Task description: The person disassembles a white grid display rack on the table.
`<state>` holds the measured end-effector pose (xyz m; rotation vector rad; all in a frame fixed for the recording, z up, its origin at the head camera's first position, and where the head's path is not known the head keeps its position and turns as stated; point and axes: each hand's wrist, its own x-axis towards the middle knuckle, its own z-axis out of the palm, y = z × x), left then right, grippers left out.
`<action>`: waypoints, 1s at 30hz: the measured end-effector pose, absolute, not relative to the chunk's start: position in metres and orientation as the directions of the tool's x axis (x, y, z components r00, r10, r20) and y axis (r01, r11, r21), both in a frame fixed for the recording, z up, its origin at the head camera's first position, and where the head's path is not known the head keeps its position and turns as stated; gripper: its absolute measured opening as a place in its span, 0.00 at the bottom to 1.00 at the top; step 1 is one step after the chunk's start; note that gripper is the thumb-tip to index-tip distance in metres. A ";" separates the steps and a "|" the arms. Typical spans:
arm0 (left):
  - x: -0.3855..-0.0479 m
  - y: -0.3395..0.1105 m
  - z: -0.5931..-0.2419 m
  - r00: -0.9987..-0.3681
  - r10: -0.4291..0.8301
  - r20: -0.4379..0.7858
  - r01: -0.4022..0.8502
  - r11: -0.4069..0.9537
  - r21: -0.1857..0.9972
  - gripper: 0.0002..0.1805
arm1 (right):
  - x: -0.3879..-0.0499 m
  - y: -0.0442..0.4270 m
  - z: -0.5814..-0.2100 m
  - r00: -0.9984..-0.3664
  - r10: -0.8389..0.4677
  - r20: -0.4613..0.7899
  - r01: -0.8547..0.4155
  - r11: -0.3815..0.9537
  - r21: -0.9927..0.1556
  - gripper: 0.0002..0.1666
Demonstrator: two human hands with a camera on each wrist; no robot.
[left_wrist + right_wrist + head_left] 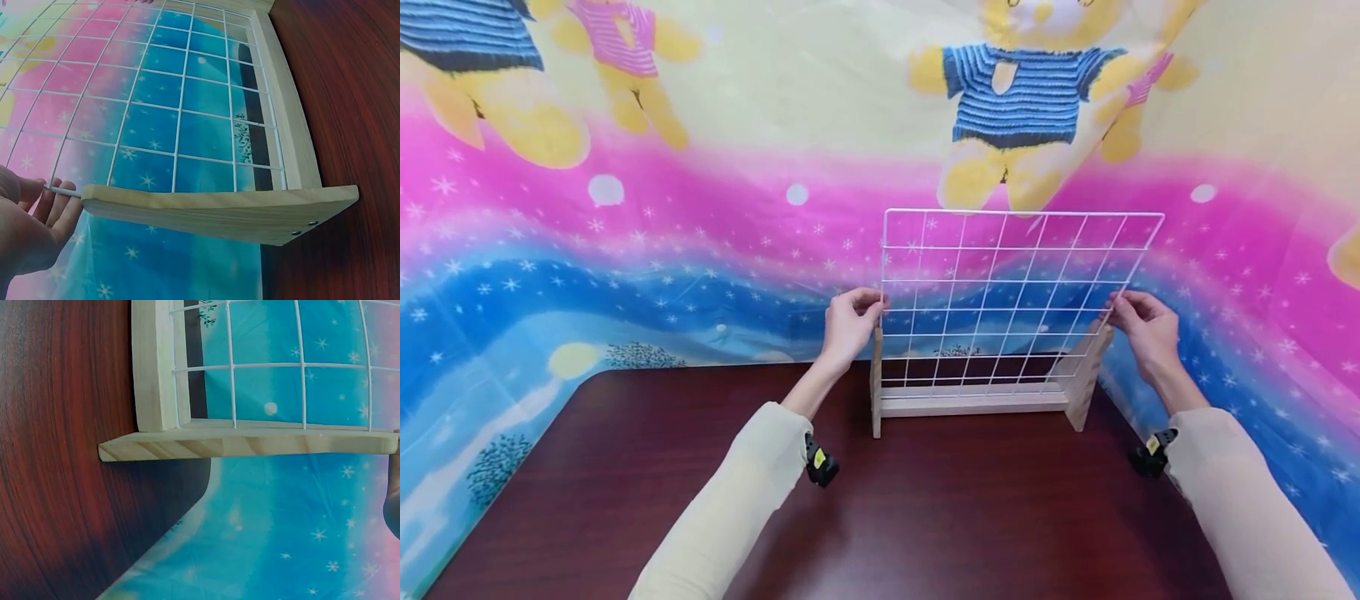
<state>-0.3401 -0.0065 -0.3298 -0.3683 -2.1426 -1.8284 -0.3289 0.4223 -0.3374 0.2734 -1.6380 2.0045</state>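
Left hand [850, 323]: thumb and fingers pinch grid's left edge wire, just above the left panel [876, 383]. Right hand [1150, 329]: pinches grid's right edge wire, just above the right panel [1088, 379]; only a sliver of it shows in right wrist view.

Grid [1017, 309]: white wire, standing roughly upright between the panels, top well above them. Bottom edge runs along the base bar [973, 405]; can't tell if it's seated in a slot. Panels and bar are pale wood; two bolts [313, 223] low on left panel's outer face.

All stands on dark red-brown table [970, 500], toward its far edge. Bear-print cloth [737, 200] behind and to both sides.
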 end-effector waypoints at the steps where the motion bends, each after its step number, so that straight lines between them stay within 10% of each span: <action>1: -0.340 -0.006 -0.330 -0.921 -0.004 0.388 0.382 0.173 0.908 0.10 | -0.328 0.423 -0.337 -0.839 0.267 0.475 -0.515 -0.107 -0.850 0.11; 30: -0.341 -0.005 -0.324 -0.918 0.013 0.396 0.387 0.240 0.890 0.07 | -0.326 0.408 -0.328 -0.805 0.360 0.472 -0.522 -0.051 -0.851 0.10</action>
